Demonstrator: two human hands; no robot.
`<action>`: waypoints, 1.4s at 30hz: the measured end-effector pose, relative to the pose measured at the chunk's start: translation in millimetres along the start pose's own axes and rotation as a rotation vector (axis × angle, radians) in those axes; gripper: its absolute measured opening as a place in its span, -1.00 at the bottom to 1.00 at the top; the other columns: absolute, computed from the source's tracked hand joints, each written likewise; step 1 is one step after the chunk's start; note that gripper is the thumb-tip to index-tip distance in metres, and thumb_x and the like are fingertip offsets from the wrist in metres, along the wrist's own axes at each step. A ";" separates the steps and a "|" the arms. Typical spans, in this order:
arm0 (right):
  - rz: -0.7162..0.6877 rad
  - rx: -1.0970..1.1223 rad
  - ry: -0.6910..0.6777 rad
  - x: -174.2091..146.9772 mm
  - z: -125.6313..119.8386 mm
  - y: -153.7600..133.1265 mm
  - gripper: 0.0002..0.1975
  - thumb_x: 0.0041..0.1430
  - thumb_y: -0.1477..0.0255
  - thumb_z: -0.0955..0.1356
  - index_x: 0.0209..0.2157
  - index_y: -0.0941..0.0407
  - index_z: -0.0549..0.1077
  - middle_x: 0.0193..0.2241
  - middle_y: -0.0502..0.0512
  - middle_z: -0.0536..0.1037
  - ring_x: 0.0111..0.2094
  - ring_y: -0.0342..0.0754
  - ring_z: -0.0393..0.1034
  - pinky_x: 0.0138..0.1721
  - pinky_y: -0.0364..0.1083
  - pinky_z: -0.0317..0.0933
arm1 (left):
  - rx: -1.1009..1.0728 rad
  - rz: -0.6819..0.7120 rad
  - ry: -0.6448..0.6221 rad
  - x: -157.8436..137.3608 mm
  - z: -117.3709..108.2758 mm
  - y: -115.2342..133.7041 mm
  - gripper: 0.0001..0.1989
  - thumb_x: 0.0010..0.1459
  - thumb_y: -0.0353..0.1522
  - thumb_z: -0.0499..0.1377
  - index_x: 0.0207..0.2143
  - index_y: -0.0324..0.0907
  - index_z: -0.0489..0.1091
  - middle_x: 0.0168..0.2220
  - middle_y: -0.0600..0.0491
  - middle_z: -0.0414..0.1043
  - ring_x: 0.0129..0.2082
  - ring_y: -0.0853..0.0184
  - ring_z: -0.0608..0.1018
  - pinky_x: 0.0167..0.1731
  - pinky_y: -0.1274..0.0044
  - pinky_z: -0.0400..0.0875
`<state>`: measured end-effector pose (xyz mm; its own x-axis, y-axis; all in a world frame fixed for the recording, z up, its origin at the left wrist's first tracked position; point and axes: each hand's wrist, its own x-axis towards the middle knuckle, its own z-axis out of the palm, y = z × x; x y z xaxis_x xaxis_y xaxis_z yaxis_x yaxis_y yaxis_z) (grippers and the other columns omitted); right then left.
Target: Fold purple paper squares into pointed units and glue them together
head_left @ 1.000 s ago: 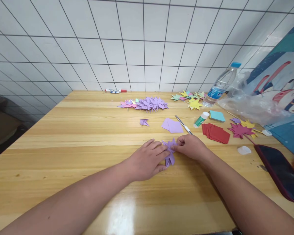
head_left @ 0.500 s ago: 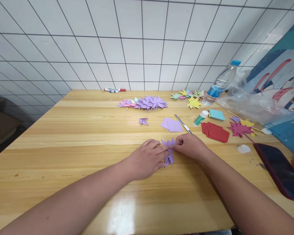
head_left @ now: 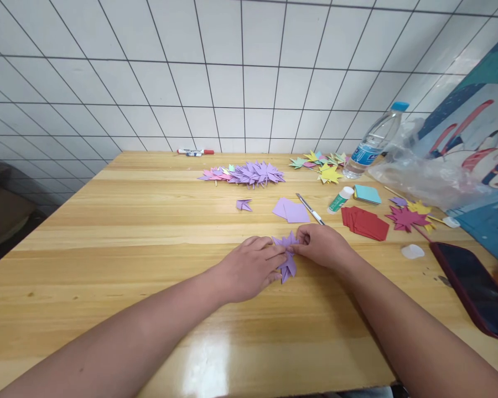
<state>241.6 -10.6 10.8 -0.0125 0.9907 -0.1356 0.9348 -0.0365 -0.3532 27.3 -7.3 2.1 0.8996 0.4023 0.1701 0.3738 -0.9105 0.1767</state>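
Note:
A purple folded-paper maple leaf (head_left: 288,271) lies on the wooden table with its points spread out. My left hand (head_left: 251,268) rests over its left side, fingers stretched across the paper and thumb apart at the lower edge. From the right, my right hand (head_left: 321,246) pinches the leaf near its middle between thumb and fingers. Both hands cover part of the leaf. Beyond them lie a small purple folded piece (head_left: 244,205), several purple paper squares (head_left: 294,211) and a utility knife (head_left: 310,209).
A pile of purple paper leaves (head_left: 255,174) sits near the wall, with a marker (head_left: 195,152) behind. Rightward are a glue stick (head_left: 340,200), red papers (head_left: 365,224), blue paper squares (head_left: 367,194), a water bottle (head_left: 373,143), a dark red leaf (head_left: 407,219) and a phone (head_left: 477,290).
The purple leaf has shifted very slightly under my fingers, its lower points now a little lower. Both hands keep nearly the same place and hold.

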 end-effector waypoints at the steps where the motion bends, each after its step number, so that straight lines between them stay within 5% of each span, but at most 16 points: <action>1: -0.008 0.027 0.006 0.6 0.4 1.0 -0.74 -0.12 0.18 0.38 -0.55 0.08 0.34 -0.62 -0.09 0.36 -0.59 -0.19 0.16 -0.59 -0.19 -0.09 | -0.004 -0.003 -0.005 0.0 -0.4 0.3 -0.63 0.22 -0.24 -0.03 0.04 -0.12 0.24 0.03 0.03 0.33 0.00 0.21 0.28 -0.02 0.37 0.16; 5: -0.052 0.119 0.008 4.4 2.9 3.7 -0.79 -0.04 0.22 0.34 -0.40 0.05 0.39 -0.62 -0.12 0.32 -0.58 -0.19 0.18 -0.57 -0.20 -0.06 | -0.027 -0.013 -0.024 -0.6 0.0 0.2 -0.63 0.22 -0.24 -0.03 0.05 -0.12 0.22 0.05 0.06 0.31 0.00 0.21 0.28 -0.02 0.37 0.16; 10: -0.083 0.100 0.023 8.3 5.7 -0.7 -0.79 -0.03 0.21 0.34 -0.50 0.07 0.39 -0.61 -0.09 0.34 -0.56 -0.18 0.19 -0.57 -0.19 -0.07 | -0.054 -0.010 -0.025 -1.1 3.2 -1.1 -0.62 0.22 -0.25 -0.04 0.07 -0.11 0.20 0.07 0.06 0.29 0.02 0.22 0.27 0.01 0.39 0.15; 20: 0.073 -0.023 0.052 18.8 5.2 -9.4 -0.66 -0.12 0.08 0.36 -0.58 0.07 0.30 -0.62 -0.11 0.40 -0.58 -0.18 0.18 -0.60 -0.18 -0.13 | -0.050 0.016 -0.002 0.5 5.3 -2.7 -0.64 0.20 -0.27 -0.02 0.04 -0.14 0.24 0.07 0.07 0.29 0.05 0.21 0.25 0.06 0.37 0.10; 30: -0.059 0.063 0.094 10.5 9.7 -5.4 -0.65 -0.02 0.12 0.32 -0.63 0.10 0.30 -0.60 -0.06 0.37 -0.56 -0.18 0.17 -0.57 -0.19 -0.09 | -0.007 0.010 0.018 -4.0 8.4 -0.7 -0.59 0.22 -0.22 -0.05 0.08 -0.15 0.19 0.07 0.04 0.27 0.08 0.19 0.21 0.12 0.31 0.00; 35: -0.128 0.212 0.046 5.8 5.8 6.9 -0.78 0.01 0.21 0.32 -0.47 0.08 0.35 -0.64 -0.13 0.27 -0.59 -0.20 0.15 -0.57 -0.21 -0.05 | -0.002 0.007 0.007 -3.6 3.3 -0.4 -0.60 0.20 -0.22 -0.03 0.07 -0.13 0.21 0.08 0.02 0.25 0.07 0.17 0.21 0.13 0.29 0.00; 42: -0.200 0.121 0.011 7.2 7.6 9.1 -0.80 -0.02 0.24 0.34 -0.51 0.09 0.38 -0.62 -0.10 0.31 -0.58 -0.20 0.15 -0.57 -0.20 -0.07 | 0.016 -0.017 -0.021 -4.1 4.4 -1.3 -0.55 0.21 -0.20 -0.06 0.12 -0.11 0.13 0.17 0.01 0.14 0.18 0.19 0.09 0.17 0.27 -0.10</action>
<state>247.3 -4.9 -0.4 -0.1888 0.9811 -0.0416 0.8648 0.1461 -0.4804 24.1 -8.2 -3.1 0.8977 0.4154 0.1467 0.3922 -0.9052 0.1634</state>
